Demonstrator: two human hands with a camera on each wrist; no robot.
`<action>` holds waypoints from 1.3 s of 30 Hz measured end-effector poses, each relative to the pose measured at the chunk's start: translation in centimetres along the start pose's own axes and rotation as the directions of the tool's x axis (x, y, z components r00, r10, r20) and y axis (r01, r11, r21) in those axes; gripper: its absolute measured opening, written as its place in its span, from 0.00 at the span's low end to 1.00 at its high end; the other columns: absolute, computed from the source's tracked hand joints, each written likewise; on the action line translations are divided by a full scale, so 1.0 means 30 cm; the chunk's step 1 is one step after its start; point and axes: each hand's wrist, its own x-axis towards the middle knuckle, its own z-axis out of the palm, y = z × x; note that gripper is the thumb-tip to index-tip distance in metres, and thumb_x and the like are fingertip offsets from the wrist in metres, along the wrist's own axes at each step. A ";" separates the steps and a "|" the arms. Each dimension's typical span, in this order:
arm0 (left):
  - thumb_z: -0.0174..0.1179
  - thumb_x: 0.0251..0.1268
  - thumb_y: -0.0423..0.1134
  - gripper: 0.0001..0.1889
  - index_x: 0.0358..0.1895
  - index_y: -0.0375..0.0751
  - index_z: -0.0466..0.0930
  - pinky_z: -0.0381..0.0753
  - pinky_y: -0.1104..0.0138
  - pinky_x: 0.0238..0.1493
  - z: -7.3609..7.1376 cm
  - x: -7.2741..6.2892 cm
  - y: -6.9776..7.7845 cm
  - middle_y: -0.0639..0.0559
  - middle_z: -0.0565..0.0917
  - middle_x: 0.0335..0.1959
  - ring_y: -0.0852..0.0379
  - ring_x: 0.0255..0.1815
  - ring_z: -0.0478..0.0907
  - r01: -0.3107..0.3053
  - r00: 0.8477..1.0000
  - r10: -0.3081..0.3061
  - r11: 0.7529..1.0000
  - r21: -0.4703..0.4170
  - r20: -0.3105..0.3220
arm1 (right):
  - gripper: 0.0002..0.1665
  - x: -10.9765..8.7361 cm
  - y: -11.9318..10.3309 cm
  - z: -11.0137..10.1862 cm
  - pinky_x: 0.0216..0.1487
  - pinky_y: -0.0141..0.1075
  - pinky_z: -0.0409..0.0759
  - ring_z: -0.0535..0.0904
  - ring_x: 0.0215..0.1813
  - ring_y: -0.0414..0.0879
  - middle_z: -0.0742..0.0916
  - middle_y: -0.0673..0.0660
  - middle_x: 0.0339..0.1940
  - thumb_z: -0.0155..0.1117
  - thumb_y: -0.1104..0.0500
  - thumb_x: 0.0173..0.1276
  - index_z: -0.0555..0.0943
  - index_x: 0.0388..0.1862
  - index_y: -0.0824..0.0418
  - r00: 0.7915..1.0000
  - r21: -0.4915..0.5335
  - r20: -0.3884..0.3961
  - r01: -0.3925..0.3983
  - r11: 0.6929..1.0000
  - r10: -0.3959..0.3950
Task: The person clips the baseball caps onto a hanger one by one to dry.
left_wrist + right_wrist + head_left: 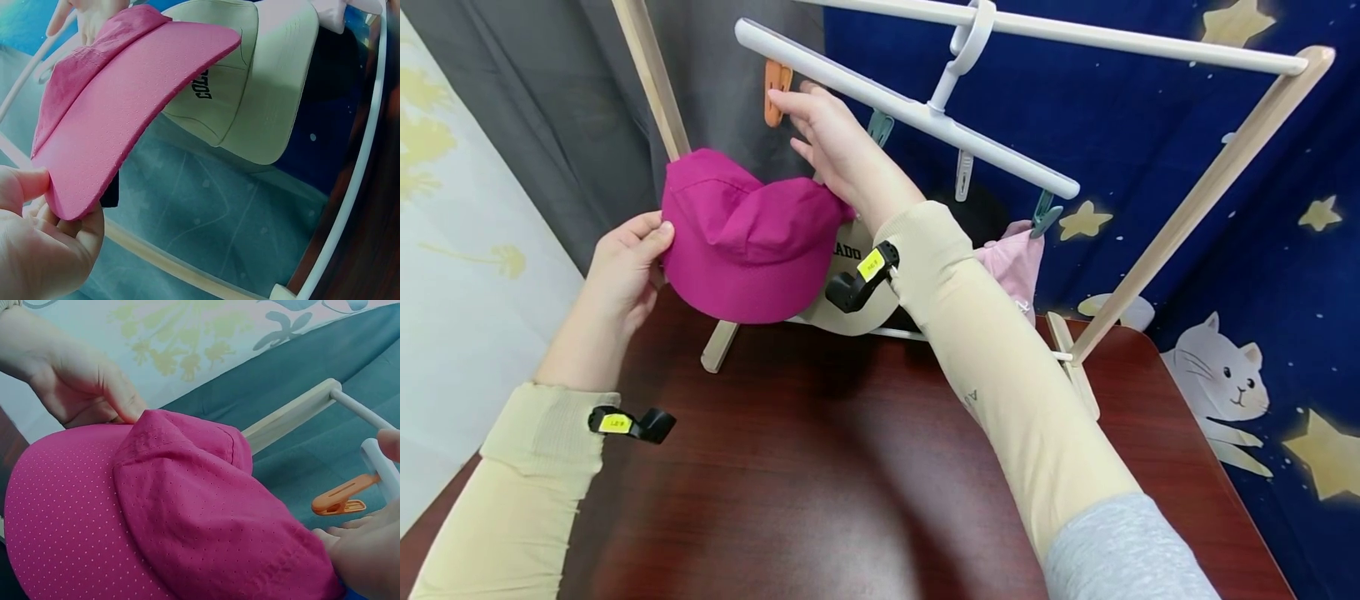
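A magenta cap (pixel 752 242) hangs in the air at the left of the drying rack, its brim toward me. My left hand (pixel 628 258) pinches the brim's left edge between thumb and fingers; the left wrist view shows this grip (pixel 56 231) closely. My right hand (pixel 842 146) reaches up behind the cap, fingers extended, a fingertip right at the orange clip (pixel 777 92) on the white hanger (pixel 917 108). In the right wrist view the orange clip (pixel 340 497) points away from the hanger bar, and the right fingers (pixel 369 544) lie close beside the cap's crown.
A beige lettered cap (pixel 850 312) hangs behind the magenta one. At right, a green clip (pixel 1045 215) holds a pink cloth item (pixel 1011 262). The hanger tilts from the rack's rod (pixel 1112 40). Wooden posts (pixel 1195 200) stand on the reddish-brown table (pixel 760 467).
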 end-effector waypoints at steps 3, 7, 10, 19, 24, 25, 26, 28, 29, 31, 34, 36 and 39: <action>0.60 0.65 0.29 0.04 0.37 0.36 0.84 0.80 0.71 0.26 0.002 0.002 -0.003 0.48 0.85 0.27 0.59 0.25 0.81 0.005 1.000 -0.004 1.000 -0.010 0.011 | 0.42 0.003 -0.001 0.002 0.67 0.29 0.56 0.54 0.70 0.28 0.59 0.39 0.74 0.54 0.57 0.73 0.45 0.78 0.50 1.000 0.015 0.015 0.019 1.000 -0.019; 0.60 0.64 0.30 0.04 0.37 0.36 0.84 0.80 0.71 0.26 0.006 0.003 -0.006 0.48 0.85 0.27 0.59 0.25 0.81 -0.003 1.000 0.003 1.000 0.010 -0.001 | 0.36 0.001 -0.002 0.005 0.65 0.29 0.59 0.57 0.70 0.31 0.65 0.43 0.72 0.53 0.59 0.73 0.53 0.76 0.56 0.998 0.032 0.027 0.052 0.998 -0.053; 0.60 0.65 0.30 0.04 0.37 0.36 0.84 0.80 0.71 0.26 0.006 0.002 -0.006 0.48 0.85 0.27 0.59 0.25 0.81 -0.002 1.000 0.002 1.000 0.002 0.000 | 0.32 -0.004 -0.002 0.005 0.64 0.30 0.61 0.61 0.69 0.34 0.71 0.47 0.68 0.53 0.59 0.74 0.58 0.74 0.59 0.998 0.026 0.020 0.061 0.998 -0.061; 0.58 0.65 0.28 0.05 0.37 0.35 0.84 0.80 0.71 0.26 0.008 -0.001 -0.009 0.47 0.85 0.27 0.58 0.26 0.82 0.005 1.000 -0.004 0.999 -0.041 0.024 | 0.30 -0.012 0.006 0.005 0.57 0.31 0.71 0.75 0.58 0.41 0.80 0.54 0.57 0.57 0.58 0.72 0.64 0.71 0.60 0.995 -0.033 -0.061 0.077 0.996 -0.079; 0.58 0.66 0.28 0.05 0.37 0.35 0.84 0.80 0.71 0.26 0.012 -0.007 -0.010 0.48 0.85 0.28 0.59 0.26 0.82 -0.002 0.999 0.002 1.000 -0.021 0.032 | 0.26 -0.011 0.011 0.007 0.49 0.30 0.76 0.80 0.51 0.42 0.83 0.53 0.51 0.60 0.57 0.71 0.70 0.66 0.61 0.991 -0.073 -0.104 0.076 0.994 -0.084; 0.58 0.66 0.28 0.05 0.38 0.35 0.84 0.80 0.71 0.26 0.013 -0.008 -0.010 0.48 0.85 0.28 0.59 0.26 0.82 -0.003 0.999 0.004 1.000 -0.018 0.034 | 0.25 -0.010 0.011 0.009 0.48 0.30 0.77 0.80 0.50 0.42 0.83 0.53 0.50 0.60 0.57 0.71 0.71 0.65 0.61 0.990 -0.076 -0.114 0.078 0.994 -0.087; 0.58 0.66 0.29 0.05 0.38 0.35 0.84 0.80 0.71 0.26 0.014 -0.010 -0.009 0.48 0.85 0.28 0.59 0.26 0.82 -0.004 0.999 0.005 1.000 -0.013 0.034 | 0.24 -0.010 0.010 0.010 0.46 0.30 0.78 0.81 0.49 0.43 0.84 0.53 0.49 0.61 0.56 0.70 0.73 0.64 0.61 0.988 -0.082 -0.126 0.079 0.994 -0.089; 0.59 0.65 0.29 0.05 0.38 0.35 0.84 0.80 0.71 0.27 0.017 -0.012 -0.008 0.47 0.85 0.28 0.58 0.26 0.82 -0.003 0.999 0.003 1.000 -0.009 0.035 | 0.23 -0.010 0.009 0.013 0.43 0.30 0.79 0.82 0.46 0.43 0.85 0.53 0.46 0.62 0.56 0.70 0.75 0.61 0.61 0.984 -0.091 -0.148 0.084 0.992 -0.097; 0.59 0.65 0.29 0.05 0.39 0.35 0.84 0.81 0.71 0.27 0.019 -0.013 -0.006 0.47 0.85 0.28 0.58 0.26 0.82 0.000 0.999 0.000 1.000 -0.005 0.035 | 0.22 -0.011 0.008 0.013 0.42 0.30 0.80 0.82 0.45 0.44 0.85 0.53 0.45 0.62 0.56 0.69 0.76 0.60 0.61 0.983 -0.095 -0.155 0.087 0.992 -0.102; 0.60 0.64 0.30 0.05 0.40 0.35 0.84 0.81 0.70 0.27 0.022 -0.016 -0.004 0.47 0.85 0.29 0.58 0.26 0.82 0.004 0.999 -0.004 1.000 0.006 0.038 | 0.20 -0.013 0.007 0.014 0.39 0.30 0.80 0.83 0.43 0.44 0.85 0.54 0.43 0.63 0.55 0.69 0.77 0.57 0.61 0.980 -0.100 -0.171 0.089 0.991 -0.106; 0.60 0.64 0.30 0.05 0.40 0.36 0.84 0.81 0.70 0.28 0.025 -0.019 -0.004 0.47 0.85 0.29 0.58 0.26 0.82 0.004 0.999 -0.005 1.000 0.021 0.045 | 0.19 -0.016 0.006 0.012 0.39 0.31 0.81 0.83 0.42 0.45 0.86 0.55 0.41 0.64 0.54 0.68 0.78 0.55 0.60 0.975 -0.113 -0.190 0.091 0.989 -0.112; 0.60 0.65 0.30 0.05 0.40 0.36 0.84 0.81 0.70 0.28 0.027 -0.020 -0.004 0.47 0.85 0.29 0.58 0.26 0.82 0.001 0.999 -0.003 1.000 0.026 0.052 | 0.19 -0.018 0.006 0.012 0.39 0.31 0.81 0.83 0.41 0.45 0.86 0.55 0.40 0.64 0.54 0.68 0.79 0.54 0.59 0.973 -0.121 -0.200 0.090 0.989 -0.113; 0.59 0.65 0.29 0.05 0.40 0.36 0.84 0.81 0.70 0.27 0.029 -0.020 -0.004 0.47 0.85 0.29 0.58 0.26 0.82 0.001 0.998 -0.002 1.000 0.028 0.059 | 0.18 -0.022 0.007 0.014 0.39 0.31 0.81 0.83 0.41 0.45 0.86 0.55 0.40 0.65 0.55 0.68 0.79 0.54 0.60 0.971 -0.123 -0.209 0.092 0.988 -0.116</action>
